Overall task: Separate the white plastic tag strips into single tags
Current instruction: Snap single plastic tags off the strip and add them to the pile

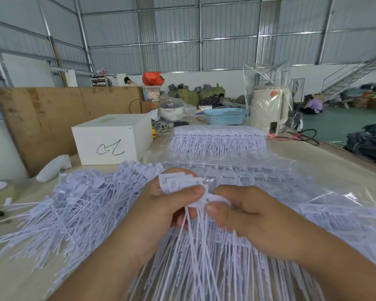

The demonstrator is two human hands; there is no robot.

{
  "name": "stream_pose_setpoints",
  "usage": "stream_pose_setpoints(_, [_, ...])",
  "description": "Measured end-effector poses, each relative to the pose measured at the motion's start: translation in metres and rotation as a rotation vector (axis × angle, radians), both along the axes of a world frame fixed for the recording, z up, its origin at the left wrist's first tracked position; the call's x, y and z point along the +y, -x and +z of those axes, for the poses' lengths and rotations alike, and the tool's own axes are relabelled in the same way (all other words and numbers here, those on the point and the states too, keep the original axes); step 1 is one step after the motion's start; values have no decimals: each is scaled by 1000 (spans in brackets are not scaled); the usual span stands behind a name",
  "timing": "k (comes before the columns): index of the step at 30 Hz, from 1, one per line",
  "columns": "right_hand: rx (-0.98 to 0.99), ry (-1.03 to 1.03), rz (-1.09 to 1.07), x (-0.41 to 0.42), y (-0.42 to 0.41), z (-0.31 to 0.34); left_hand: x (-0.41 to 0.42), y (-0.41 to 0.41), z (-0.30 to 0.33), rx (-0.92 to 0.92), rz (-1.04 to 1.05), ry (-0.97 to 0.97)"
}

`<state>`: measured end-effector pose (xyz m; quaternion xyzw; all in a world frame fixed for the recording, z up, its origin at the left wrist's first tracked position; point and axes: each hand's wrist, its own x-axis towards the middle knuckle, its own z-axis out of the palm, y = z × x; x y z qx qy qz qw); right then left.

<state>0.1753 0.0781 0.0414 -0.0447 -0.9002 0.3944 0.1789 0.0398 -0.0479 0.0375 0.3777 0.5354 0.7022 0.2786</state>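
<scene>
Hands, left hand (161, 205) and right hand (245, 211), pinch tags (182, 183) over littered table (334, 170).

Big warehouse shed here: corrugated metal walls (172, 29) on a steel frame, white lower wall, green floor (334, 120). Metal staircase (356, 70) climbs at right. Pale worktable (334, 170), plywood board (52, 114) propped along its left edge. Flat, even light.

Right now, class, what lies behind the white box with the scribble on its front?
Behind the white box stands a brown board. At the box's far right corner, cables and a lidded cooker pot show. Whatever sits directly behind the box is covered.
</scene>
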Motion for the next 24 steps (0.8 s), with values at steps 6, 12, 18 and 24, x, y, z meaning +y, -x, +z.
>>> stream_pose_setpoints(6, [188, 19, -106, -7, 10, -7, 2, -5, 1, -134, -15, -58])
stream_pose_setpoints(12, [491, 372, -376, -2, 6, 4, 5, -4, 2, -451, 37, -182])
stream_pose_setpoints(18, [253, 197, -72, -13, 10, -10, 3, -1, -4, -46, 59, -13])
stream_pose_setpoints(24, [272, 206, -157, -17, 16, -15, 2, -6, -8, 25, -117, -31])
